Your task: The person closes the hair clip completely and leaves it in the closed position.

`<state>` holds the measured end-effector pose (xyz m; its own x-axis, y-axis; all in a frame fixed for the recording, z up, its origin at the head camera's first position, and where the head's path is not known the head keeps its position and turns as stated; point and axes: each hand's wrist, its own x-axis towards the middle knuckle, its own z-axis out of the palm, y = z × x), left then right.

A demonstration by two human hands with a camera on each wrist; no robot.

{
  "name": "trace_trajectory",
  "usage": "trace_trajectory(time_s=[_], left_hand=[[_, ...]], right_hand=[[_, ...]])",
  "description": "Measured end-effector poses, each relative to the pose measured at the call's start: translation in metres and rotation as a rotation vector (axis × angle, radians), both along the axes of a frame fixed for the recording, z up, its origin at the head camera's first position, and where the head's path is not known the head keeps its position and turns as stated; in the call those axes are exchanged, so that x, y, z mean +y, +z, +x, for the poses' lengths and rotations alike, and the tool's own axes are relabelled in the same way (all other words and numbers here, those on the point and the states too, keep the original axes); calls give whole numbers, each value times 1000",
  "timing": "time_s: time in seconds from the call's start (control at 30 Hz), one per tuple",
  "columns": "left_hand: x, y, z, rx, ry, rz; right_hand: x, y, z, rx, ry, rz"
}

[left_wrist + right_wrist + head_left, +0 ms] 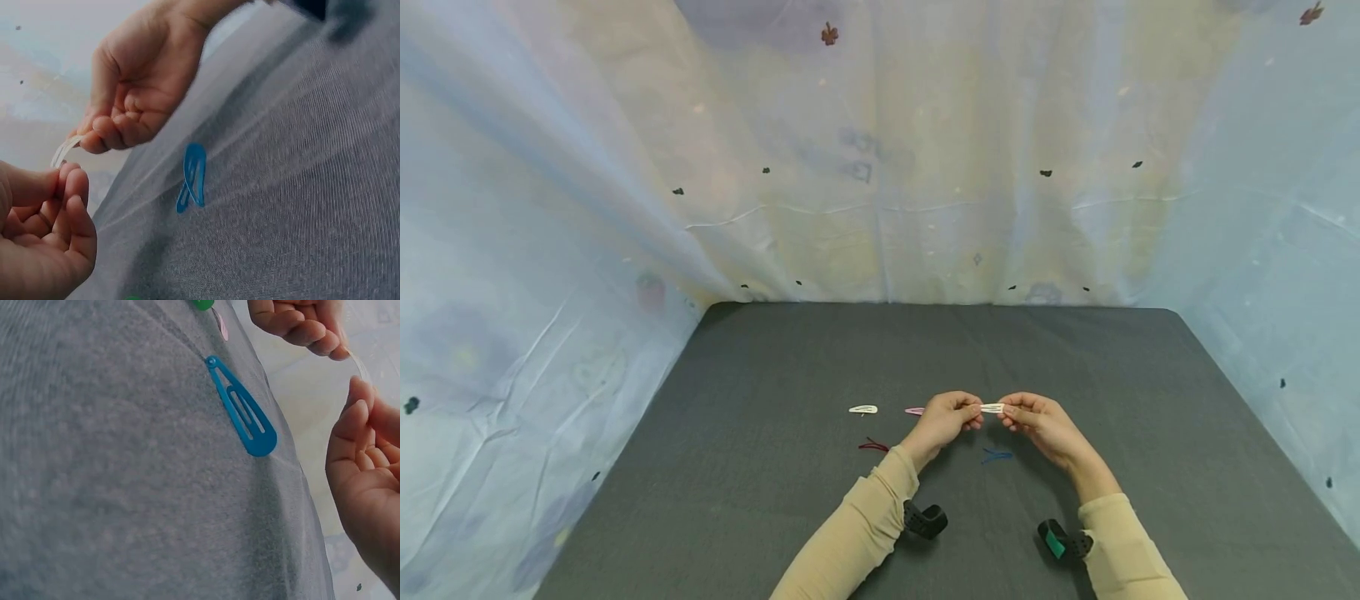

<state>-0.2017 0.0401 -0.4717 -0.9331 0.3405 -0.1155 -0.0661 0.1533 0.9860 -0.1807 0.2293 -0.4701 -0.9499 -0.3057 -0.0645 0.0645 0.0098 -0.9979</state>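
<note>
A white snap hair clip (pixel 992 408) is held in the air between both hands. My left hand (pixel 942 421) pinches one end between thumb and fingers, while my right hand (pixel 1047 427) pinches the other. In the left wrist view, the white clip (pixel 66 150) looks slightly bent, its ends hidden by fingertips. Below the hands, a blue snap clip (pixel 997 455) lies on the dark cloth. To the left are another white clip (pixel 863 409), a dark red clip (pixel 873 446) and a pink clip (pixel 914 411) partly hidden by my left hand.
A dark grey cloth (pixel 760 500) covers the table. Patterned pale curtains (pixel 925 150) hang behind it and at both sides. Black devices sit at the left wrist (pixel 927 520) and the right wrist (pixel 1067 542), the latter with a green patch.
</note>
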Motion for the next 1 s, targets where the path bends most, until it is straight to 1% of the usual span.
trace_trajectory(time_s=[0.07, 0.17, 0.23, 0.3, 0.4, 0.5, 0.63, 0.7, 0.83, 0.93, 1.0], left_hand=[[1, 1, 1, 4, 22, 16], [1, 3, 1, 13, 67, 39], [1, 3, 1, 27, 82, 25], [0, 4, 2, 33, 75, -18], [-4, 4, 2, 68, 36, -118], [-10, 4, 1, 117, 15, -203], [-20, 5, 0, 180, 7, -277], [-27, 7, 0, 192, -9, -299], [-44, 14, 3, 246, -38, -319], [-61, 19, 4, 299, -21, -335], [-74, 22, 5, 311, 4, -341]], right_hand=[[-1, 1, 0, 5, -33, 4], [-3, 2, 0, 5, -90, 43], [-4, 4, -1, 1, -114, 74], [-4, 5, -2, -9, -111, 90], [-3, 4, -2, -34, -118, 84], [-2, 2, -3, -44, -120, 83], [-2, -2, -5, -53, -139, 109], [-2, -4, -6, -58, -146, 136], [-2, -6, -8, -53, -149, 221], [-3, -7, -9, -39, -143, 289], [-4, -8, -10, -25, -141, 329]])
